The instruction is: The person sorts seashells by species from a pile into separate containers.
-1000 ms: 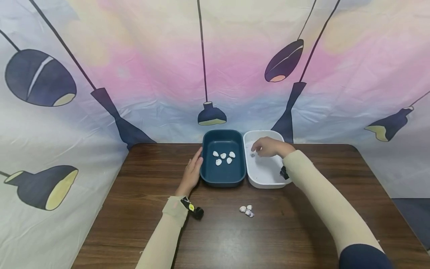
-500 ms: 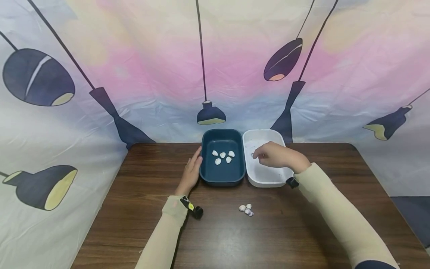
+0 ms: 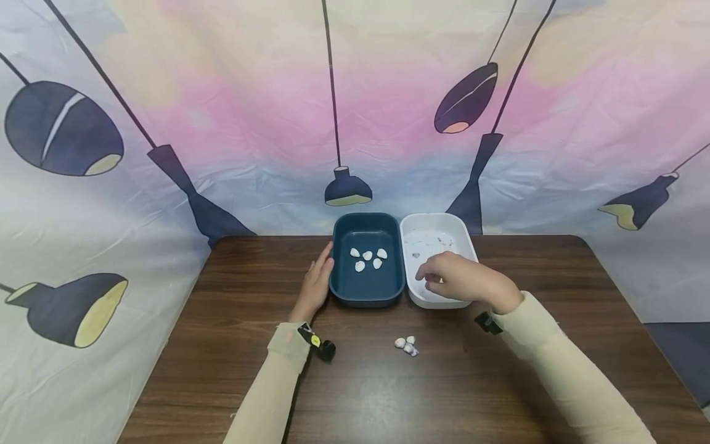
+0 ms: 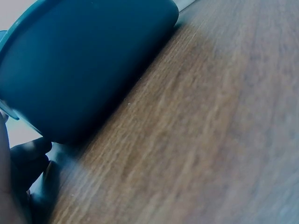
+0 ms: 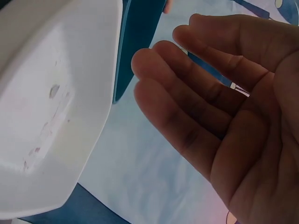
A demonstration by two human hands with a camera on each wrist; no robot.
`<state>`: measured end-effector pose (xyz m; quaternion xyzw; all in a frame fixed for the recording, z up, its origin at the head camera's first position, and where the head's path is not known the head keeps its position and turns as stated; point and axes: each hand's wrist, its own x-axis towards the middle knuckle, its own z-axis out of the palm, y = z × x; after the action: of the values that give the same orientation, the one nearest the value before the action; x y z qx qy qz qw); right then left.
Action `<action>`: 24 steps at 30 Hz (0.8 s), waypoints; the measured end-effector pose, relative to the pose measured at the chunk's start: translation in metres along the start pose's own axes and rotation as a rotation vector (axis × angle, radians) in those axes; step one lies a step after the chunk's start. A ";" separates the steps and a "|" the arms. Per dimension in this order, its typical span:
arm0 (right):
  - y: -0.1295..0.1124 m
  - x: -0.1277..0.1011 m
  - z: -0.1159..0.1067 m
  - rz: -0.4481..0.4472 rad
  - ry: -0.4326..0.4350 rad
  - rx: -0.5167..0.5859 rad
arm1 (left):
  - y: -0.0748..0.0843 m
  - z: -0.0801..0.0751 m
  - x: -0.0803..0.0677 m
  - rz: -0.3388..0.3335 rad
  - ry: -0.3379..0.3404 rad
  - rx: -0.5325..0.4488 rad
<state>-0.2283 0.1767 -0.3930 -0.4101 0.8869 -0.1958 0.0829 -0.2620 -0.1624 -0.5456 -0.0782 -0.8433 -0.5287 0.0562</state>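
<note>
A dark blue tray (image 3: 367, 295) holds several white shells (image 3: 368, 258). My left hand (image 3: 317, 282) rests flat against its left wall (image 4: 84, 70), fingers straight. Beside it stands a white tray (image 3: 462, 240) with one small shell (image 3: 416, 254) and specks inside; the right wrist view shows that shell (image 5: 54, 90) on the tray floor (image 5: 42, 107). My right hand (image 3: 455, 280) hovers over the white tray's near part, and its palm (image 5: 219, 107) is bare with relaxed fingers. A small cluster of shells (image 3: 407, 346) lies on the table in front of the trays.
The brown wooden table (image 3: 388, 394) reaches to a draped backdrop printed with lamps (image 3: 348, 188) close behind the trays. Bare wood lies left, right and near of the trays. A wrist camera (image 3: 324, 350) sits on each forearm.
My right hand has drawn back from the far part of the white tray toward its near edge, leaving a small shell in the tray. The left hand has stayed put.
</note>
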 end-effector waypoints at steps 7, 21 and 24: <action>-0.009 -0.006 0.011 -0.025 0.019 -0.003 | 0.002 0.000 0.000 0.000 0.001 -0.001; -0.021 -0.007 0.050 -0.045 -0.062 0.039 | 0.003 0.000 -0.001 -0.016 -0.001 0.005; -0.020 -0.006 0.059 -0.039 -0.091 0.054 | 0.002 0.000 -0.001 -0.014 -0.002 0.005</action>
<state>-0.1919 0.1528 -0.4387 -0.4336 0.8684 -0.2024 0.1302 -0.2612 -0.1620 -0.5443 -0.0728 -0.8451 -0.5271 0.0518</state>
